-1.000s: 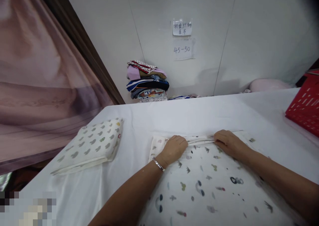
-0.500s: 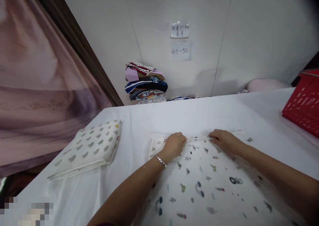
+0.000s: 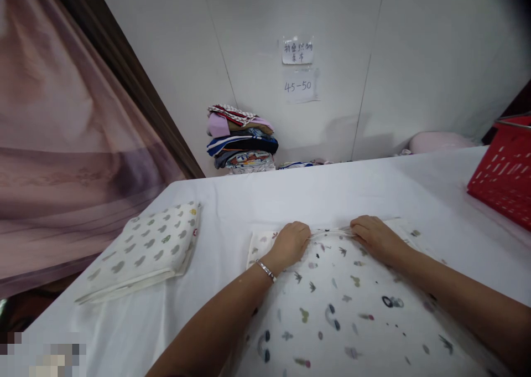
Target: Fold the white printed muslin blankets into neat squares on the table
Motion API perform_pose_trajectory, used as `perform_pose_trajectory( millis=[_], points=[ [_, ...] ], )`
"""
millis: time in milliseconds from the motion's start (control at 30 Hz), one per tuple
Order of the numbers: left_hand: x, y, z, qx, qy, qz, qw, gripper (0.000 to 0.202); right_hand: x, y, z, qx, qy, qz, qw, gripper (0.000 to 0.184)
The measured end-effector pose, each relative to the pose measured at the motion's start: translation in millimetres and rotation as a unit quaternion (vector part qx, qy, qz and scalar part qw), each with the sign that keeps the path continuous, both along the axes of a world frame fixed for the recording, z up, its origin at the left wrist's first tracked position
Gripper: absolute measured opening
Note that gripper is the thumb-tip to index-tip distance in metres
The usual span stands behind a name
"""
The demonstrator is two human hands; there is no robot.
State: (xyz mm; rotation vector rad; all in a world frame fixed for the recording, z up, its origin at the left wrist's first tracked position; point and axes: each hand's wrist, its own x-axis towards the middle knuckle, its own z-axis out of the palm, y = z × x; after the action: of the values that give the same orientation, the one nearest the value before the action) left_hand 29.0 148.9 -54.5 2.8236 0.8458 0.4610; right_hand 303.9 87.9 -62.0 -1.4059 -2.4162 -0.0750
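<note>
1 ptd cloth (image 3: 344,310), edge pinched by L hand (image 3: 292,241), R hand (image 3: 375,237); 1 folded cloth (image 3: 145,249), 1 bskt (image 3: 504,175).

Even, dim light; soft shadows on the wall (image 3: 340,61), upper right of centre; upper-right corner black; lower-left corner pixelated.

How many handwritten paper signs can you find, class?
2: the upper sign, bearing Chinese characters, and the lower sign, reading 45-50, just beneath it on the wall. No others show.
</note>
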Motion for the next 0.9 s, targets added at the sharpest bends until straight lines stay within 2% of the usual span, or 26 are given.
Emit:
perform_pose_trajectory(
  millis=[100, 300, 467, 533, 633, 767, 900],
  points=[
    [-2, 0, -0.3, -0.006, -0.008, -0.017, 1.000, 0.011, 3, -6, -2.6, 0.020, -0.027, 0.043, 0.998, 0.019],
    [-2, 2, 1.5, -0.002, -0.025, -0.044, 0.999, 0.011, 1, -13, 5.4, 0.036, -0.036, 0.065, 0.997, 0.022],
    [0, 4, 4.9, -0.001, -0.010, -0.059, 0.998, 0.010, 3, -13, -1.5, 0.028, -0.004, 0.039, 0.999, 0.024],
    [2, 4, 6.1, -0.001, 0.004, -0.047, 0.999, 0.009, 4, -11, -5.7, 0.011, 0.018, 0.010, 1.000, 0.026],
    [4, 3, 6.7, -0.028, 0.012, 0.001, 1.000, 0.012, 5, -6, -4.5, -0.054, 0.032, -0.042, 0.997, 0.026],
    [8, 2, 3.6, -0.076, -0.009, 0.086, 0.993, 0.030, 3, 5, 9.3, -0.148, 0.032, -0.093, 0.984, 0.022],
    [14, 2, -1.6, -0.080, -0.006, 0.111, 0.991, 0.028, 2, 15, 19.1, -0.169, 0.045, -0.128, 0.976, 0.021]
  ],
)
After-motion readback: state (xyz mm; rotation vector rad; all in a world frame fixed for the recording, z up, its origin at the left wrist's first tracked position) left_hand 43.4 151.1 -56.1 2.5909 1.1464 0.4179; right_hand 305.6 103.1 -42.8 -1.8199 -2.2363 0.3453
